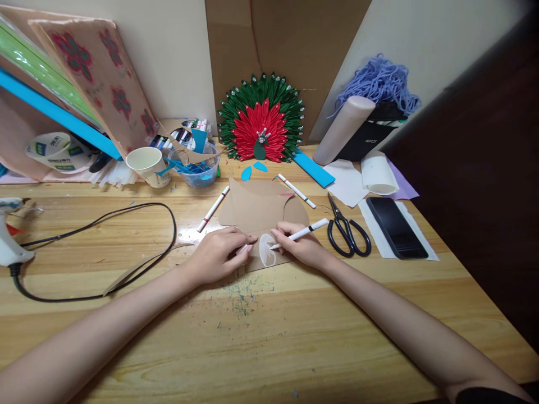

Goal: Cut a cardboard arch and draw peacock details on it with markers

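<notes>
Brown cardboard (265, 205) lies flat on the worktop (269, 342), ahead of the person, with a white oval (266, 251) on its near part; take that oval as the centre of a clock, twelve pointing away from the person.

At nine o'clock, on the far left, is a white glue gun (10, 247), its black cord (173, 221) looping across the wood and over a thin brown strip (130, 275). Toward ten stand a printed tape roll (63, 163) and, nearer, a paper cup (148, 173). Between ten and eleven, a clear tub (196, 179) holds blue scraps.

A red-ringed marker (213, 209) lies at ten, just beyond the left hand (214, 255). That hand rests by the oval at nine, fingers bent and close together; whether its grip pinches anything, I cannot tell.

At twelve, past two blue leaf shapes (253, 170), stands a green-and-red peacock (256, 123).

The right hand (303, 246), at three, has its grip closed around a black-ringed marker (303, 231), tip down at the oval. A green-ringed marker (297, 191) lies at one.

Just short of three are black-handled scissors (339, 214), then a dark phone (398, 227) on white paper.
</notes>
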A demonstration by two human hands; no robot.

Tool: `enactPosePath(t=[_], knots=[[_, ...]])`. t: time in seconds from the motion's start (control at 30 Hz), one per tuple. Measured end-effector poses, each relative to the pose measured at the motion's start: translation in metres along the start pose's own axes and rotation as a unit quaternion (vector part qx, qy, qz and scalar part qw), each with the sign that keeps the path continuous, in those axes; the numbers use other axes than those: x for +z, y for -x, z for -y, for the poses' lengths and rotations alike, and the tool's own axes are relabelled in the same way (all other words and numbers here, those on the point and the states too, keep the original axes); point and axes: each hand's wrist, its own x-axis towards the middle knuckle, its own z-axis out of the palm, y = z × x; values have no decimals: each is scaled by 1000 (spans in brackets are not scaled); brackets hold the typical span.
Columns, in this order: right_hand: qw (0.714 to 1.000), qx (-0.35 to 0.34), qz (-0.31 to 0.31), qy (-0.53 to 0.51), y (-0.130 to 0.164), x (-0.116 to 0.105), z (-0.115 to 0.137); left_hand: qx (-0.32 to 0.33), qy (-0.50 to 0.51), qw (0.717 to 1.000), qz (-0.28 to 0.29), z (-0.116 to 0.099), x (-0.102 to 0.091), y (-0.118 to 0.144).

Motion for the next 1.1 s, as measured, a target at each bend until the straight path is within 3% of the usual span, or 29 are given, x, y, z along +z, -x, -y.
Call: enactPosePath(t=[0.57,0.83,0.93,1.1], knots=[[997,-14,62,43,2,0,1,5,-3,1000,3,-1,-1,0],[997,-21,61,39,1,0,2,6,2,1000,2,0,0,-1],[999,-13,28,17,1,0,1,6,2,1000,1,-1,-1,-1],[997,-10,64,28,1,0,0,6,8,1000,-2,0,-1,0]])
